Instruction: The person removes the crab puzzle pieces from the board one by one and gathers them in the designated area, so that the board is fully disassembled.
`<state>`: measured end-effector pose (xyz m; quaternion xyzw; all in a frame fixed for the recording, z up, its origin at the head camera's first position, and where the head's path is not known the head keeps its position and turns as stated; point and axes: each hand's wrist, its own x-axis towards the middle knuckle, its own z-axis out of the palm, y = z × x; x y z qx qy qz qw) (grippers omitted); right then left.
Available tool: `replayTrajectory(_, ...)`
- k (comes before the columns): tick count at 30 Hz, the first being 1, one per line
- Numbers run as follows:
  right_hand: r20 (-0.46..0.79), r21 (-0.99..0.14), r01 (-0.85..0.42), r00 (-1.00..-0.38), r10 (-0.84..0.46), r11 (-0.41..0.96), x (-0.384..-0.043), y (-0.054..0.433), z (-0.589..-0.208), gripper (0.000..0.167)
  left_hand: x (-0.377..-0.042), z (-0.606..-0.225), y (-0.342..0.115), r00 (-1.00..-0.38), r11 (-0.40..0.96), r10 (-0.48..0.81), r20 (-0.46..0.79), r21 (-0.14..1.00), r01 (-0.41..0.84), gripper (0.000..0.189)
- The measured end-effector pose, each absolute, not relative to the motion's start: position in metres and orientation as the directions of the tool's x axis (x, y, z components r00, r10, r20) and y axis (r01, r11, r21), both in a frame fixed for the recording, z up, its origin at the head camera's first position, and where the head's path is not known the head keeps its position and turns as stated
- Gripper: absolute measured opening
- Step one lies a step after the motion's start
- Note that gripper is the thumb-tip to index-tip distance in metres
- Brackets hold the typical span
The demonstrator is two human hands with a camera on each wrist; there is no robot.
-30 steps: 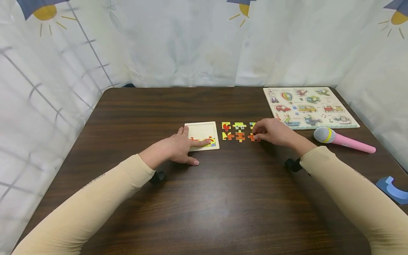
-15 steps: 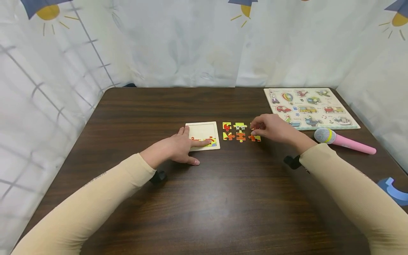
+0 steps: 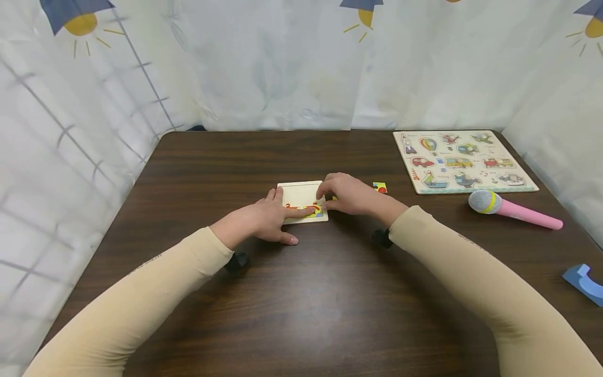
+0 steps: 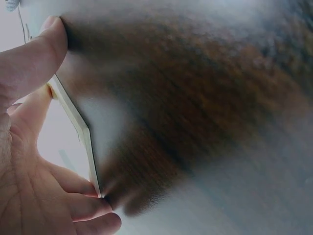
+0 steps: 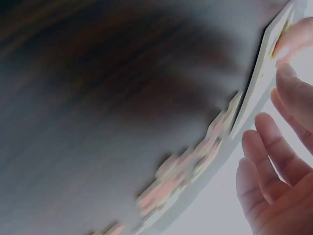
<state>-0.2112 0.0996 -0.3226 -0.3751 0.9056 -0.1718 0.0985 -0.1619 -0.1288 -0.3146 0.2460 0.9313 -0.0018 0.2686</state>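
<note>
A small wooden puzzle tray (image 3: 301,191) lies mid-table, with yellow-and-red pieces (image 3: 308,211) along its near side. My left hand (image 3: 264,217) spreads over its left part; the straight index finger rests on those pieces, and the thumb is off the front edge. My right hand (image 3: 348,195) is at the tray's right edge, thumb and index finger bent, with no piece visible between them. Other fingers hang relaxed in the right wrist view. Loose jigsaw pieces (image 5: 168,178) lie beside the tray, mostly hidden by my right hand in the head view; one piece (image 3: 379,187) shows behind the wrist.
At the back right lies a vehicle picture board (image 3: 464,162). A pink toy microphone (image 3: 518,210) is in front of it, and a blue curved block (image 3: 584,285) is at the right edge. White curtains (image 3: 282,63) border the dark table (image 3: 306,303).
My right hand has moved left from the right-hand loose pieces to the tray's edge. The upper right loose piece is uncovered now. My left hand has stayed on the tray.
</note>
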Motion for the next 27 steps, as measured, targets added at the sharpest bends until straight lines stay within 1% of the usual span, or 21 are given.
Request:
replayTrajectory(5,-0.079,-0.359,-0.677,-0.664,-0.743,0.643,-0.213,0.089,-0.326,0.018,-0.162,-0.314,-0.13,-0.728,0.873,0.471,-0.499,0.142,0.467,0.08)
replayTrajectory(10,-0.099,-0.359,-0.67,-0.665,-0.741,0.649,-0.215,0.087,-0.328,0.018,-0.161,-0.316,-0.132,-0.729,0.865,0.49,-0.478,0.162,0.476,0.08)
replayTrajectory(14,-0.106,-0.351,-0.666,-0.67,-0.735,0.658,-0.215,0.085,-0.327,0.019,-0.156,-0.317,-0.134,-0.745,0.86,0.499,-0.442,0.143,0.49,0.078)
replayTrajectory(17,-0.105,-0.344,-0.669,-0.67,-0.735,0.659,-0.215,0.083,-0.327,0.019,-0.151,-0.317,-0.134,-0.746,0.851,0.509,-0.428,0.121,0.511,0.075)
replayTrajectory(27,-0.106,-0.355,-0.668,-0.666,-0.738,0.654,-0.215,0.083,-0.327,0.02,-0.147,-0.314,-0.133,-0.722,0.852,0.51,-0.468,0.16,0.498,0.071)
